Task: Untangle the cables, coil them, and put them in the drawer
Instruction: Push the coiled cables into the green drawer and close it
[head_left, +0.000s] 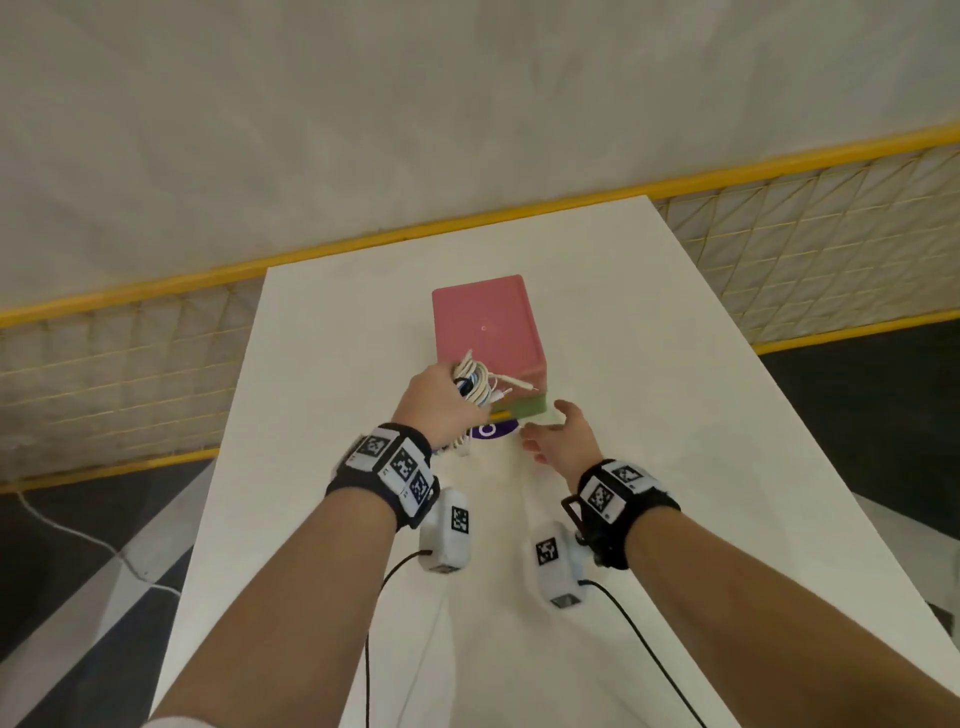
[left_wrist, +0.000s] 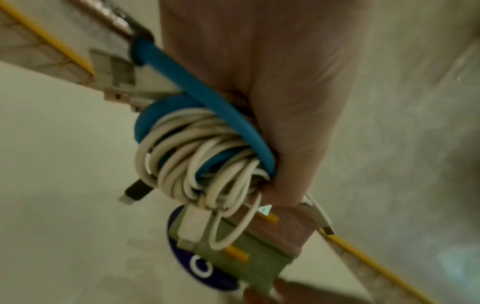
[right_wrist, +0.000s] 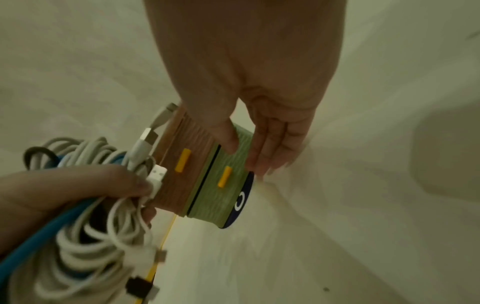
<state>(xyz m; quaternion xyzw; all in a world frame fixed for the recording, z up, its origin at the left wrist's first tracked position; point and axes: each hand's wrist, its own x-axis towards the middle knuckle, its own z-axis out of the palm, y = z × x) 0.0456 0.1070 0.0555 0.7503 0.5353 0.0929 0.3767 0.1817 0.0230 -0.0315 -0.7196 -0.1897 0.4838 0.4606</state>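
My left hand (head_left: 439, 402) grips a bundle of coiled cables (head_left: 475, 382), white ones with a blue one among them (left_wrist: 197, 160), just in front of the small drawer box (head_left: 488, 325). Several USB plugs stick out of the bundle (right_wrist: 85, 236). The box has a pink top, a pink upper drawer front (right_wrist: 176, 174) and a green lower drawer front (right_wrist: 218, 193), each with a yellow handle (right_wrist: 224, 176). Both drawers look closed. My right hand (head_left: 563, 431) is at the green drawer's right front corner, fingers straight and relaxed, thumb and fingertips (right_wrist: 262, 164) near its edge.
The box stands on a round dark-blue sticker (head_left: 493, 430) on a white table (head_left: 649, 415). A yellow mesh fence (head_left: 810, 249) runs behind the table's far edge. Black wrist-camera cords (head_left: 639, 639) trail along the table toward me. Dark floor lies on both sides.
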